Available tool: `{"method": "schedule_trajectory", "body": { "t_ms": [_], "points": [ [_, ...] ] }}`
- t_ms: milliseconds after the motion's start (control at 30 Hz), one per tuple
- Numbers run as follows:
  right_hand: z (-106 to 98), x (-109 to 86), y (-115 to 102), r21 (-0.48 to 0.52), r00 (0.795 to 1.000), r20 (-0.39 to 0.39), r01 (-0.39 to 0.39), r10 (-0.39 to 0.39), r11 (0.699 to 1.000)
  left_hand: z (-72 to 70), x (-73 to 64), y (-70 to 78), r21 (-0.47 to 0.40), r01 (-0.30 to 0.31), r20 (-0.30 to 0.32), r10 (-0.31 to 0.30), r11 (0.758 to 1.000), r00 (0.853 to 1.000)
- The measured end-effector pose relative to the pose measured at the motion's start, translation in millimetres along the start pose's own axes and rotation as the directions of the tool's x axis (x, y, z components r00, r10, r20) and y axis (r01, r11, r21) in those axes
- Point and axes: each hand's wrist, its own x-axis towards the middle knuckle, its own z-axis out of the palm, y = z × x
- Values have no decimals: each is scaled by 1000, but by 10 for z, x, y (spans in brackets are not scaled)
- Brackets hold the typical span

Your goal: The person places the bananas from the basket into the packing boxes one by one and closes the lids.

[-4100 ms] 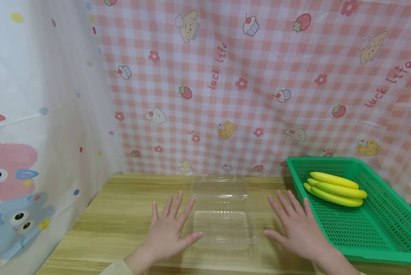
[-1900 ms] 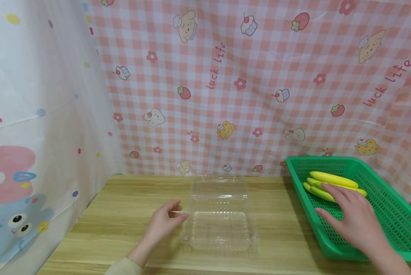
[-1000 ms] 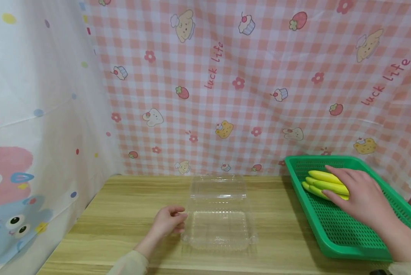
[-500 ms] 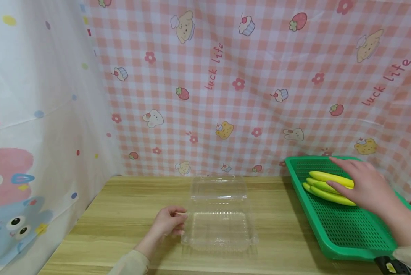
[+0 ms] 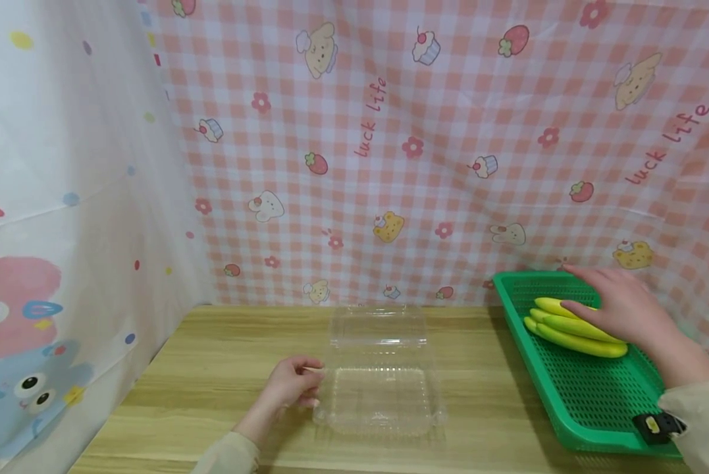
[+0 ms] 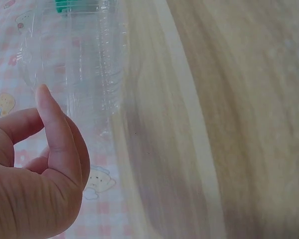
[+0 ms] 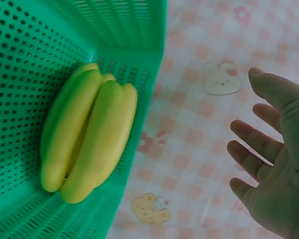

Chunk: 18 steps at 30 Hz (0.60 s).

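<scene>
A green basket [image 5: 603, 438] is holding bananas [image 5: 579, 334]; the right hand [image 5: 632, 306] is hovering near them, fingers released; the left hand [image 5: 289, 384] is bending beside a clear container [image 5: 380, 398], grip unclear.

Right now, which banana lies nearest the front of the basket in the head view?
The frontmost banana, lowest in that view; the right hand covers none of it but partly hides the rearmost banana.

Green-tinged yellow bananas [image 5: 579, 327], plain green basket [image 5: 603, 392], pink-and-white gingham backdrop [image 5: 354, 191], tan wood-grain table [image 5: 206, 368]
</scene>
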Motion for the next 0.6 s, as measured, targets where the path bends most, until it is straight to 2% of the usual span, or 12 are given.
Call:
{"method": "schedule_trajectory", "body": {
  "t_ms": [200,600],
  "points": [
    [120,58,126,8,996,81,-46,45,999,1,1,-3,7,1,-6,0,1000,1000],
    [301,122,302,1,967,221,-129,125,992,-2,9,-14,0,-7,0,7,1000,1000]
  ]
}}
